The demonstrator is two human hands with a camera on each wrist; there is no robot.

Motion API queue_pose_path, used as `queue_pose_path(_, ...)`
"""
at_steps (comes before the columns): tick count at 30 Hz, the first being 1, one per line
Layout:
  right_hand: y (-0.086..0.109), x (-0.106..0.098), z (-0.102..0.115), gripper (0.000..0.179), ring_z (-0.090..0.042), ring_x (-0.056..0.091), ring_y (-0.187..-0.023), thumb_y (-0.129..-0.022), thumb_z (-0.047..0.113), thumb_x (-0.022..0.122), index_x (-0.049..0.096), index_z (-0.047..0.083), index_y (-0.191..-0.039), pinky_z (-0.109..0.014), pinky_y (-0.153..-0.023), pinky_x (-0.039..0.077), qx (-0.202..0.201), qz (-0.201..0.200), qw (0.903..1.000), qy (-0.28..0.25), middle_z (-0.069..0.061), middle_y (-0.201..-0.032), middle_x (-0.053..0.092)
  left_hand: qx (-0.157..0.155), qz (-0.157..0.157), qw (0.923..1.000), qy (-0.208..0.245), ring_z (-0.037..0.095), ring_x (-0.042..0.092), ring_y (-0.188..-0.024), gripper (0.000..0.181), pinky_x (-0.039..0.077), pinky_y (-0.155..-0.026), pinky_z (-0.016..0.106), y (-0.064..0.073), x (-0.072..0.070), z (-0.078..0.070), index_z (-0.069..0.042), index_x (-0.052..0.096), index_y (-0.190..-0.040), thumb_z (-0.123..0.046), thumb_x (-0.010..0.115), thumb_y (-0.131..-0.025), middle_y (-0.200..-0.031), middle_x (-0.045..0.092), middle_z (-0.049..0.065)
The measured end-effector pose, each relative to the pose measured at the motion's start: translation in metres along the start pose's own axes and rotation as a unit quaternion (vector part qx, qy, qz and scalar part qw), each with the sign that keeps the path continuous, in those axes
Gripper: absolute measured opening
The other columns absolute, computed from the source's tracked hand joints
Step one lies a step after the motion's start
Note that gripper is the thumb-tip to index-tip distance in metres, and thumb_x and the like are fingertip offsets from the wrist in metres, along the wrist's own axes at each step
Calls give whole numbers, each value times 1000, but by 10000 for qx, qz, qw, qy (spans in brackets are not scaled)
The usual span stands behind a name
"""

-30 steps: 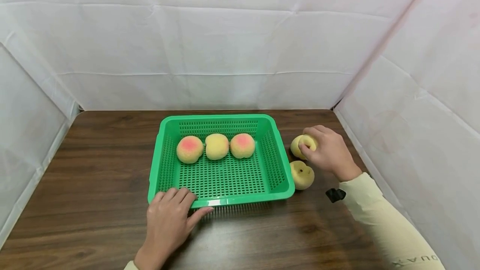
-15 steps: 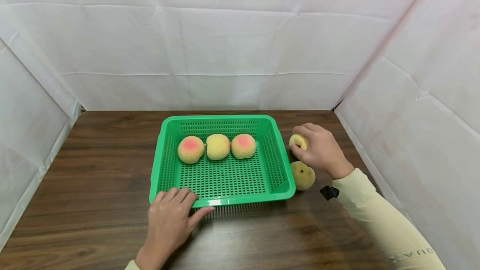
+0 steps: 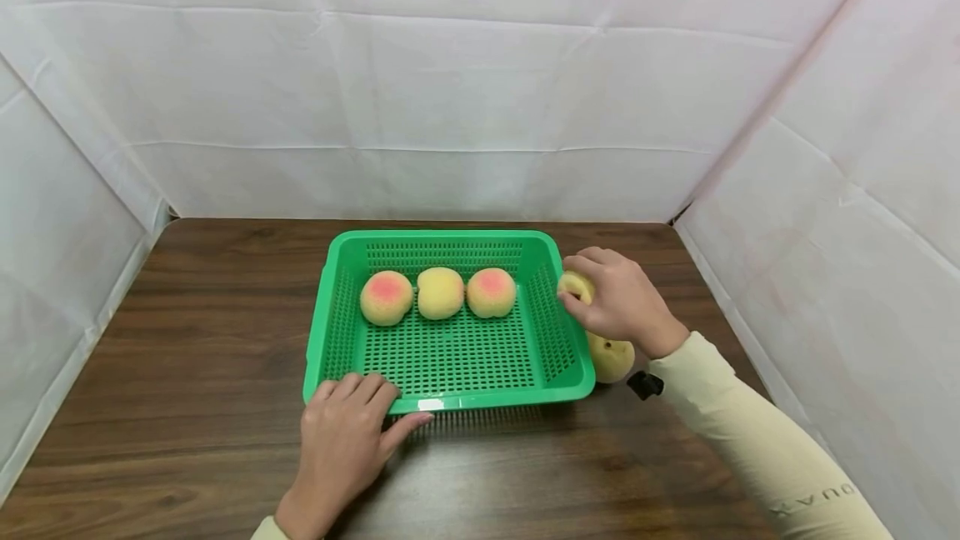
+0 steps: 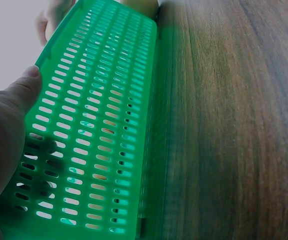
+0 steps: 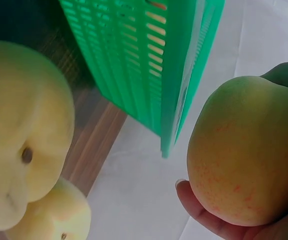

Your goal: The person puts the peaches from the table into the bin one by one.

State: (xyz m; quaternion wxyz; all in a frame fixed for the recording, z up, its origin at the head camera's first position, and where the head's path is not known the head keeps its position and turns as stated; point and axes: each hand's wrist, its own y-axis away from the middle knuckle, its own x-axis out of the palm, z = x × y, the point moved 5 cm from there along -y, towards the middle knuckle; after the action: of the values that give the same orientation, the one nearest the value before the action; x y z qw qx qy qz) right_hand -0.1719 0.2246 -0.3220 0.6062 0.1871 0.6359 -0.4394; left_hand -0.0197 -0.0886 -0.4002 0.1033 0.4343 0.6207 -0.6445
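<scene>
A green perforated plastic basket [image 3: 487, 400] stands on the table, with three peaches in a row inside: a left peach [image 3: 386, 298], a middle yellow peach [image 3: 441, 293] and a right peach [image 3: 491, 292]. My left hand [image 3: 341, 444] grips its near rim at the left, fingers over the edge and thumb against the outer wall. Just off the basket's right side, my right hand [image 3: 618, 294] holds a yellow peach [image 5: 244, 150] with a faint red blush. Below that hand, a peach [image 3: 611, 359] rests against the basket. The right wrist view also has a farther peach [image 5: 56, 212].
The brown wood-grain table [image 3: 195, 357] extends on both sides of the basket. White cloth walls [image 3: 450, 107] close off the back and sides. A black device [image 3: 646, 385] sits at my right wrist.
My right hand has moved left toward the basket's right rim, carrying the peach. My left hand keeps its grip on the near rim, and the three peaches inside stay put.
</scene>
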Motion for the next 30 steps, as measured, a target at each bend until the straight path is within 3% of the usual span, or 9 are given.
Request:
queue_pose_path(6, -9, 8, 12, 31, -26, 68, -89, -88, 25, 76, 75, 4, -111, -42, -71, 57, -322, 108, 9994, -10, -12, -109, 73, 18, 33, 10000, -61, 20, 60, -67, 73, 44, -61, 36, 0, 0, 0, -17, 67, -77, -74, 29, -102, -73, 64, -2)
queue_pose_path(15, -22, 16, 30, 28, -24, 64, -87, -88, 22, 76, 76, 5, -110, -38, -68, 52, -647, 344, 9972, -158, -10, -106, 72, 96, 145, 9998, -53, 22, 61, -68, 66, 43, -61, 37, 1, 1, 0, -17, 67, -79, -73, 38, -99, -74, 65, -1)
queue_pose_path(23, -30, 24, 46, 34, -27, 68, -98, -89, 24, 77, 76, 6, -117, -42, -75, 58, -942, 676, 9932, -136, -11, -111, 72, 104, 128, 9997, -154, 20, 60, -68, 72, 43, -62, 37, 0, 0, -1, -17, 66, -78, -73, 27, -103, -76, 64, -2)
queue_pose_path(30, -36, 23, 56, 32, -26, 69, -99, -89, 24, 76, 76, 6, -116, -42, -80, 59, -1206, 655, 9904, -172, -10, -109, 72, 95, 144, 9997, -156, 21, 59, -68, 72, 43, -62, 37, 0, 0, -1, -17, 66, -79, -73, 28, -102, -76, 63, -2)
